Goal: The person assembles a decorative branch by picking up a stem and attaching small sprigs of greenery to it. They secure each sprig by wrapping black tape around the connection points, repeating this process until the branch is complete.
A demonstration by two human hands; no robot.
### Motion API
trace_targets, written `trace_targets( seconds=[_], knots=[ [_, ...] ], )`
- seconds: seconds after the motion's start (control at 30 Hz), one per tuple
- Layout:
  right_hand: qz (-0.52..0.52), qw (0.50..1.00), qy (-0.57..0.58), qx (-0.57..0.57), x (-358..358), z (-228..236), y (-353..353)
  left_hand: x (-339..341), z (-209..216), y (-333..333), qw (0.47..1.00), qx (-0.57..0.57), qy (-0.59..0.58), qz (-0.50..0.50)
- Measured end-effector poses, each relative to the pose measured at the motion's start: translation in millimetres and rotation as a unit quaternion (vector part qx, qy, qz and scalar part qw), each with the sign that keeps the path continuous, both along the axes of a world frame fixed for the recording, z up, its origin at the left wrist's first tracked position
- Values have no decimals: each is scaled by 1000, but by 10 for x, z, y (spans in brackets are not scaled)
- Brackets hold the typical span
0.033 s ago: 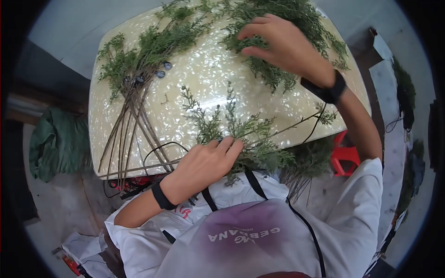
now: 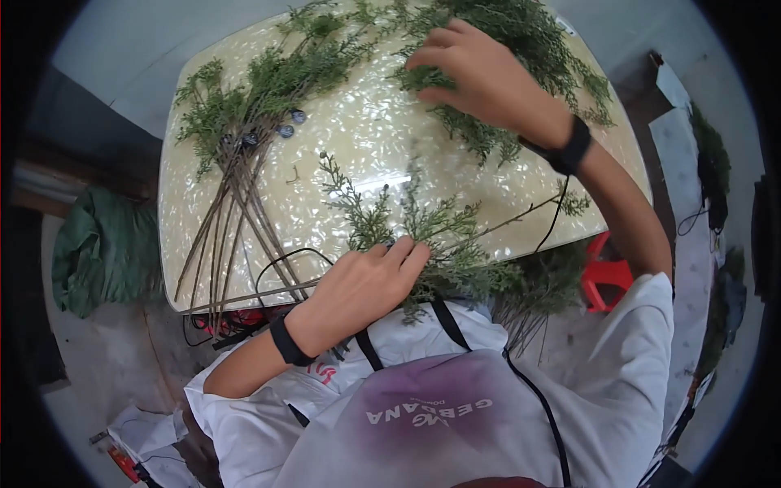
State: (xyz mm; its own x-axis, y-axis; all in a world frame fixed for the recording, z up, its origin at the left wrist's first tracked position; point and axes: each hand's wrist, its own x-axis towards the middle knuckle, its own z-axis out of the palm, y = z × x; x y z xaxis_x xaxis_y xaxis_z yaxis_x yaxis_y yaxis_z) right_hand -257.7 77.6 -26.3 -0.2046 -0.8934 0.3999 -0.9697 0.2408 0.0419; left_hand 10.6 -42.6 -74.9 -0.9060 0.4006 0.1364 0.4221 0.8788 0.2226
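Observation:
My left hand (image 2: 362, 281) is closed around a small bunch of green conifer sprigs (image 2: 443, 220) at the table's near edge. Their feathery tips fan out past my fingers, and long bare stems run left from under my hand. One thin twig reaches right along the edge. Over the far right of the table, my right hand (image 2: 488, 77) is raised with thumb and fingers apart, nothing visible between them. Beneath and behind it lies a thick heap of loose conifer branches (image 2: 561, 65).
Long-stemmed bundles of greenery (image 2: 297, 73) lie at the left, with small dark blobs (image 2: 285, 130) about their stems. The pale, shiny table (image 2: 350, 138) has rounded corners. Below it are a red stool (image 2: 606, 281) and more branches (image 2: 537, 285). Green cloth (image 2: 98, 252) hangs at left.
My right hand has shifted slightly left and away from me over the heap. My left hand keeps its hold on the sprigs, almost unmoved.

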Motion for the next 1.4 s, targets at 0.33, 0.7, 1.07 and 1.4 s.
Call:
trace_targets(
  seconds=[0.33,0.7,1.07,1.4],
  knots=[
    [59,986,-39,-150,-166,-44,-367,-49,-3,-91,991,122,-36,52],
    [219,479,-821,-221,590,647,614,-16,-24,-14,977,193,22,89],
    [-8,941,-295,-168,1633,-100,799,-63,55,123,964,213,47,152],
    [-80,906,-366,-197,1748,-309,858,-16,59,232,954,232,76,171]
  ],
)
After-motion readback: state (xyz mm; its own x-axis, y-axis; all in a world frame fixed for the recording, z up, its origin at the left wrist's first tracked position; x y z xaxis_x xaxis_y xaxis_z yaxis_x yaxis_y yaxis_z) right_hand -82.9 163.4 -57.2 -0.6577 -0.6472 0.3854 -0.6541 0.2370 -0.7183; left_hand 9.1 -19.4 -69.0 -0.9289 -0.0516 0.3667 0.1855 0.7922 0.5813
